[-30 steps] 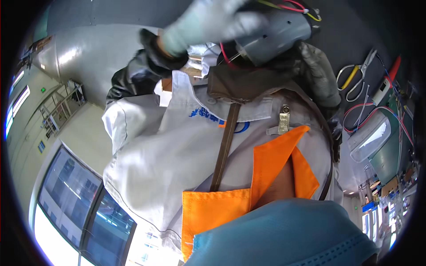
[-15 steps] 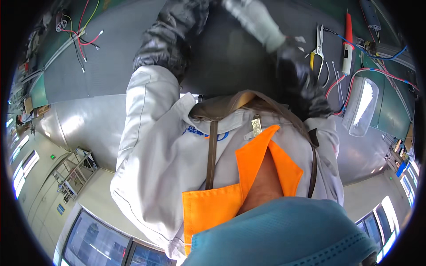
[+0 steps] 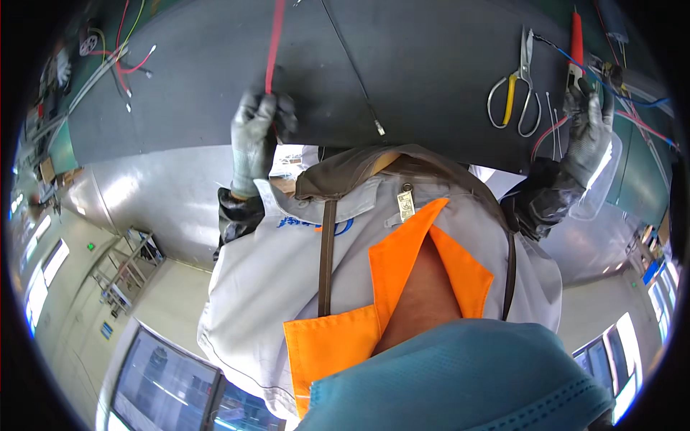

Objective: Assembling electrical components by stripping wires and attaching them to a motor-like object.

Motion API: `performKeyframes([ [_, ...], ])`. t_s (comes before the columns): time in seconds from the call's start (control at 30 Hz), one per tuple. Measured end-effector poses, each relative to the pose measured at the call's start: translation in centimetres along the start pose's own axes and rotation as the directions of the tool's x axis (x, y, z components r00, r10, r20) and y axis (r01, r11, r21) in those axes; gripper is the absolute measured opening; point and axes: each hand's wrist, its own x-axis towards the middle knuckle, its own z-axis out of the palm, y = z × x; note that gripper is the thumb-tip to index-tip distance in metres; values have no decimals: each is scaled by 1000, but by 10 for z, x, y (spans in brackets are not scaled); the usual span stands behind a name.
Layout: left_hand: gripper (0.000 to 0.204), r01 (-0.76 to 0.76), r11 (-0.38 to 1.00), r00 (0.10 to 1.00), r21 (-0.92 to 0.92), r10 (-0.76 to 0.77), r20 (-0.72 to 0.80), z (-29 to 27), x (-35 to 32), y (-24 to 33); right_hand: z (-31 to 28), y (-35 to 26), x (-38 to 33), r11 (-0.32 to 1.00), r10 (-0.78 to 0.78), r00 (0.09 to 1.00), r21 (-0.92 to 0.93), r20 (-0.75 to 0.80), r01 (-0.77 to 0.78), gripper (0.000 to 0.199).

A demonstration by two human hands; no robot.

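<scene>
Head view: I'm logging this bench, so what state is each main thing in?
Red wire: held by left hand
Black wire: lying loose
Scissors: lying flat, handles spread
Red-and-white tool: partly covered by right hand, grip unclear
Clear container: partly hidden
Orange collar: open
Blue mask: worn

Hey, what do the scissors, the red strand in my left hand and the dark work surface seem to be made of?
Scissors: bright, polished-looking metal, judging by the blades' shine; the yellow handle piece may be plastic.
Red strand in your left hand: perhaps plastic-coated wire, going by its even colour, but blur leaves that open.
Dark work surface: possibly rubber matting, since it looks matte.
</scene>
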Motion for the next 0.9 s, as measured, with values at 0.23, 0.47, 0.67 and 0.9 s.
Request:
performKeyframes([
  [0.23,32,317,870,779,377,-465,420,-8,-27,-11,88,-13,-68,842,388,447,-507,806,183,20],
  [0.47,35,-122,992,805,-11,105,584,54,20,25,100,21,-106,893,-119,346,-51,931,447,22],
  [0.67,21,-10,973,888,-230,114,446,147,58,36,98,-17,-117,981,-184,706,171,684,90,46],
  [0.9,18,156,886,923,-437,26,383,180,46,28,104,10,-115,827,-483,721,-11,496,562,47],
])
